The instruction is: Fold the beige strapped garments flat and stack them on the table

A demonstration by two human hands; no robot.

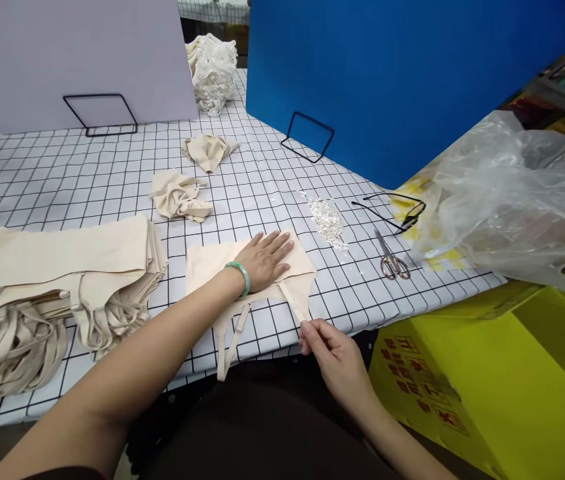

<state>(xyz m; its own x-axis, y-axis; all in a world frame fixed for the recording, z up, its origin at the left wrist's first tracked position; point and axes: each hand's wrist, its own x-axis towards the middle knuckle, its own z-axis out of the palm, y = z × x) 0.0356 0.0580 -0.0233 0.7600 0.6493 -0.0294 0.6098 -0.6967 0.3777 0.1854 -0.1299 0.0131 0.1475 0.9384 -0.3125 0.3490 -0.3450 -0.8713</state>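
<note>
A beige strappy camisole top [207,265] lies flat on the checked tablecloth in front of me. My left hand [261,261], with a green bangle at the wrist, rests on it with the fingers spread. At the garment's near right corner, my right hand [326,343] pinches the strap end close to the table's front edge. The other strap [230,343] hangs loose over the near side. To the left is a thick stack of similar beige tops [62,257], their straps bunched toward me.
Two crumpled beige garments [180,195] lie behind. Right of them are a heap of small white bits [328,223], scissors [391,259] and black eyeglasses [407,217]. Upright blue [387,80] and pale [77,53] boards stand at the back. Clear plastic [512,193] and a yellow box [502,373] sit right.
</note>
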